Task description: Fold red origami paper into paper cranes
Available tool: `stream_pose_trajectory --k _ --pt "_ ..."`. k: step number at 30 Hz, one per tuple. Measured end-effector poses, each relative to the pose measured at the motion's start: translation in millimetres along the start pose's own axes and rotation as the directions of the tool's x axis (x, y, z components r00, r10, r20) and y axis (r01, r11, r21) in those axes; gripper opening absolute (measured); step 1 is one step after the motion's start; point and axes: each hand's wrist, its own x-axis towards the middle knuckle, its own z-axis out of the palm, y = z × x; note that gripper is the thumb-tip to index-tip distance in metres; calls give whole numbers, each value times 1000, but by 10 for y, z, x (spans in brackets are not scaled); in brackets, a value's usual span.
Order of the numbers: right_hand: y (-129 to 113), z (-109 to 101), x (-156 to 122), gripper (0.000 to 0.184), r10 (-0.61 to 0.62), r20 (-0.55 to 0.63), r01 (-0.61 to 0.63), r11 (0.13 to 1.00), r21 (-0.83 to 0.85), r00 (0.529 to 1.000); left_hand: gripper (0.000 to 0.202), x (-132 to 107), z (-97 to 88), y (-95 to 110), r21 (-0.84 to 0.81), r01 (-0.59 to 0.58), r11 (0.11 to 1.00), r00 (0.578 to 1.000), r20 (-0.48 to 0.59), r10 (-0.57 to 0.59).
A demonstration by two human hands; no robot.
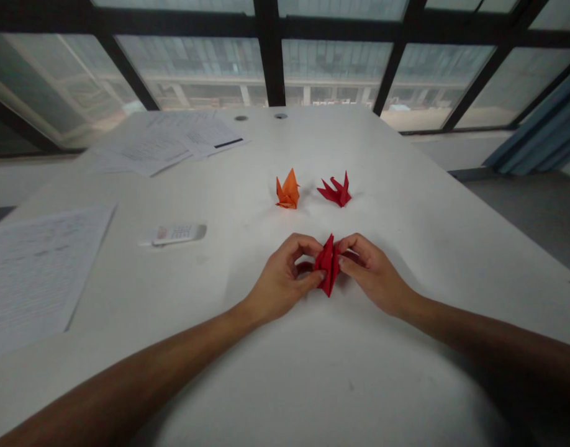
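A folded red paper piece [328, 268] stands narrow and pointed on the white table [313, 360], pinched between both hands. My left hand [285, 279] grips its left side with thumb and fingers curled round it. From the other side my right hand [371, 273] pinches it with thumb and forefinger. Farther back on the table sit a finished orange origami figure [287, 190] and a finished red origami figure [336, 190], side by side and apart from my hands.
A white calculator-like device [177, 234] lies to the left of my hands. Printed paper sheets [33, 273] cover the near left, and more sheets [173, 139] lie at the far left. Large windows [331, 68] run behind the table's far edge.
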Motion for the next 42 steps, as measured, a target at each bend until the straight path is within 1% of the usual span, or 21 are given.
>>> stream_pose_trajectory --k 3,5,8,10,14,16,19,22,24,25,28,30,31,33,35,36,38,41,42 --pt "8 15 5 27 56 30 -58 995 84 998 45 -17 22 28 -40 66 997 998 2 -66" --pt "14 23 7 30 69 20 -71 991 112 997 50 -21 31 40 -67 120 990 993 15 -119" --pt "22 27 1 30 70 -20 -68 992 105 997 52 -16 40 37 -79 151 985 989 20 -150" --pt "25 30 -18 27 49 -40 -46 997 63 998 52 -9 45 23 -58 143 988 990 -8 -144" --pt "18 55 -91 15 -15 -23 14 997 -75 1000 49 -5 52 -3 8 71 997 991 -118 -70" --pt "10 73 -128 17 -19 9 20 993 -112 1000 48 -11 52 -11 20 53 998 991 -126 -51" --pt "13 90 -157 25 -14 16 15 992 -125 1000 47 -21 53 -26 18 26 1000 994 -103 -24" --pt "38 82 -154 18 -30 -19 27 991 -131 999 49 -21 55 -48 3 -5 1000 996 -94 5" --pt "54 68 -147 14 -57 -28 53 991 -123 998 49 -11 53 -54 -4 16 1000 997 -79 -16" --pt "59 59 -143 15 -71 -34 67 991 -120 997 45 -4 50 -52 3 36 999 997 -63 -36" --pt "61 27 -128 28 -77 -75 67 990 -128 994 28 18 34 -32 60 90 994 996 -15 -90" --pt "56 7 -113 36 -42 -92 29 990 -138 995 24 23 23 -20 86 105 991 994 0 -106" --pt "53 -2 -105 35 -19 -82 7 990 -141 996 24 23 19 -18 90 107 990 994 5 -108" --pt "48 -14 -86 27 16 -22 -18 990 -139 1000 26 18 12 -18 91 106 990 994 21 -108" --pt "46 -22 -67 19 23 42 -17 991 -129 999 27 10 8 -14 86 98 992 994 37 -101" --pt "46 -25 -58 18 19 57 -12 993 -119 998 27 7 7 -8 79 90 993 995 44 -94" --pt "53 -31 -42 19 11 29 -9 997 -82 1000 27 2 5 10 55 73 996 995 69 -77" --pt "69 -44 -25 30 38 -57 -39 999 -11 998 30 1 1 32 4 66 998 992 105 -66" --pt "73 -48 -23 31 48 -79 -49 999 -3 996 32 3 1 33 -10 69 998 992 111 -67"
